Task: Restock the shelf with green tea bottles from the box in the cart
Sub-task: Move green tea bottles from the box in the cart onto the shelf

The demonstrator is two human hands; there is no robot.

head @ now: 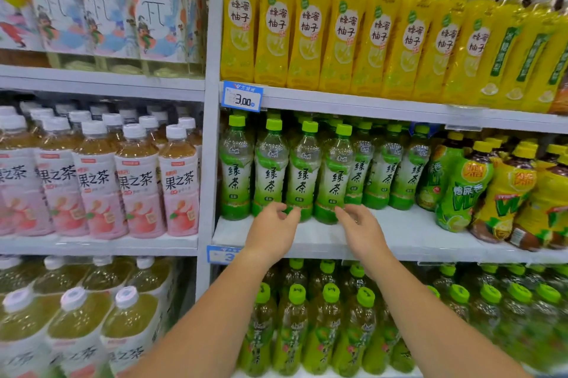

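On the middle shelf, four green tea bottles stand upright at the front edge, with three more set further back to their right and bare board in front of those. The left hand and right hand hover at the front bottles' bases, fingers loosely curled and pinching nothing I can make out. Restocking looks partly done; that front gap wants filling. Neither box nor cart is in view.
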